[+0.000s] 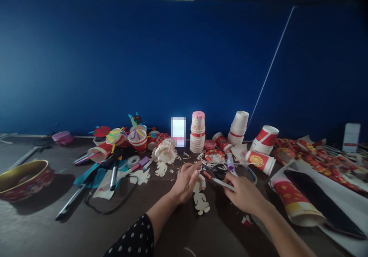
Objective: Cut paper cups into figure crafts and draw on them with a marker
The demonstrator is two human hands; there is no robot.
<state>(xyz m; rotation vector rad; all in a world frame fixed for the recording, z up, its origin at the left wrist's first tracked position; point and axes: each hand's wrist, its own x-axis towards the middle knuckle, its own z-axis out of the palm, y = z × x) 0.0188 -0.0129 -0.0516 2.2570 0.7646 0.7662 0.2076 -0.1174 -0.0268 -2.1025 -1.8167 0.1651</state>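
Along the foot of a blue wall (143,57), a dark worktable (37,226) is strewn with red-and-white paper cups (197,134), paper scraps (140,176) and a roll of tape (133,161), with a gold-rimmed bowl (24,178) off to the left. Near the middle, the person's left hand (185,182) curves narrowly over the rolled top of a cream paper cutout (200,200) lying on the table, while the right hand (244,193) grips a slim metal-bladed tool (222,184), its red end pointing toward the cutout.

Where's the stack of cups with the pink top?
The cup stack stands at the table's back edge, right of centre in the head view, between a blurred white card and upturned white cups.
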